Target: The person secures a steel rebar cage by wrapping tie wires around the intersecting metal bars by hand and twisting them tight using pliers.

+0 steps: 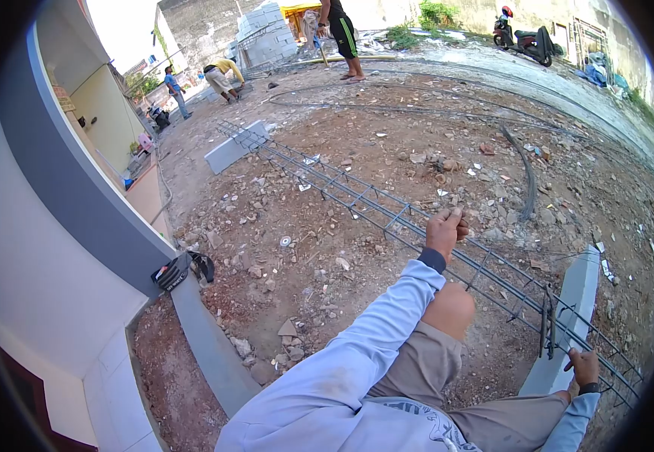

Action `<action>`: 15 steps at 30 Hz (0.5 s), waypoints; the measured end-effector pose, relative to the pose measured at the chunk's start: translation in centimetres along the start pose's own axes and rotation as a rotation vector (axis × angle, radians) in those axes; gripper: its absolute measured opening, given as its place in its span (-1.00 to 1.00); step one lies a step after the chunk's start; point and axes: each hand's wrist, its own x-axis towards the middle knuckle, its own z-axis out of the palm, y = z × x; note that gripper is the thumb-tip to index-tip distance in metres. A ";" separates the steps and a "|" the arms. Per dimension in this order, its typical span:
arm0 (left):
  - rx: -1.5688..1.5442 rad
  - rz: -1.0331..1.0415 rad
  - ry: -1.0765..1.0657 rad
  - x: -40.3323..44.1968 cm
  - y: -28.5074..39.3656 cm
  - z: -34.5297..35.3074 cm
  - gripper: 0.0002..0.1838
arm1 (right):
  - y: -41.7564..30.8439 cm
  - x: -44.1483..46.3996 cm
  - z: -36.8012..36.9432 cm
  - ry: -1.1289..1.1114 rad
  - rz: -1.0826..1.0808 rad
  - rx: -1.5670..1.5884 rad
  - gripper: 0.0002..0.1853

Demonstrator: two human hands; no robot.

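Looks like fixing up the steel cage [397, 218], prob tying on the hoops [480, 270]. Lying from 11 o'clock down to 4, propped on a pale block [230, 151] near 10 and a second block [580, 290] near 4. W/ L hand [446, 232] at 3, right by the cage, pinched narrow; can't tell if holding wire. W/ R hand [584, 367] at 4, nr the close end, bent in; can't tell if gripping. Next, prob calls for keeping hoops straight and cage still. Near 9, by the wall [63, 264]: black bag [170, 275], can't see inside.
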 end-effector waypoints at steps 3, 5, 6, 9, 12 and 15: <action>-0.010 -0.044 -0.054 -0.7 0.2 0.4 -0.77 | 1.7 0.0 1.7 -0.030 -0.024 -0.023 -0.41; -0.040 -0.060 -0.102 -1.0 0.6 1.2 -0.77 | 2.0 0.0 1.9 -0.068 -0.001 -0.033 -0.40; -0.053 -0.064 -0.106 -1.0 0.6 1.4 -0.77 | 2.3 -0.1 2.1 -0.088 0.028 -0.045 -0.42; -0.055 -0.053 -0.127 -1.1 0.7 1.6 -0.75 | 1.9 -0.4 2.1 -0.176 0.059 -0.089 -0.45; -0.006 0.013 -0.153 -0.2 -0.1 0.6 -0.75 | 1.7 -2.1 1.8 -0.181 0.180 -0.096 -0.43; 0.085 0.023 -0.129 -0.3 -0.1 0.5 -0.74 | 7.9 -3.5 3.2 -0.025 0.178 0.036 -0.41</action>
